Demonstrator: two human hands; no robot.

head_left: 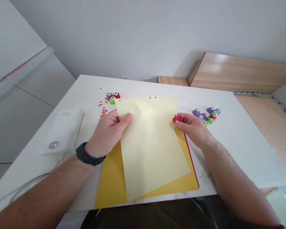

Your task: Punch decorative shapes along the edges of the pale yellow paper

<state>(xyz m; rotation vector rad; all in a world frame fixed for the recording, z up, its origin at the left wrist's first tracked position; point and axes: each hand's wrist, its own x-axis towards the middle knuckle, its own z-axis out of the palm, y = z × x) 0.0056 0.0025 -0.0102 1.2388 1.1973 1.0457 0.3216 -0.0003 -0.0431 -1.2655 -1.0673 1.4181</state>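
A pale yellow sheet of paper [152, 143] is held up at a slant, its left edge pinched between the thumb and fingers of my left hand [109, 130]. Small star-shaped marks show along its top edge. My right hand [193, 127] grips a small red craft punch [176, 119] at the sheet's right edge; whether the paper sits inside its slot I cannot tell. Beneath the sheet lie darker yellow sheets [111, 181], with a red edge showing on the right.
Several purple, green and red punches with eyes [209, 116] cluster on the right of the white table [240, 152]. Three more punches [112, 99] stand at the back left near orange paper bits [104, 111]. A white flat device [64, 130] with a cable lies left.
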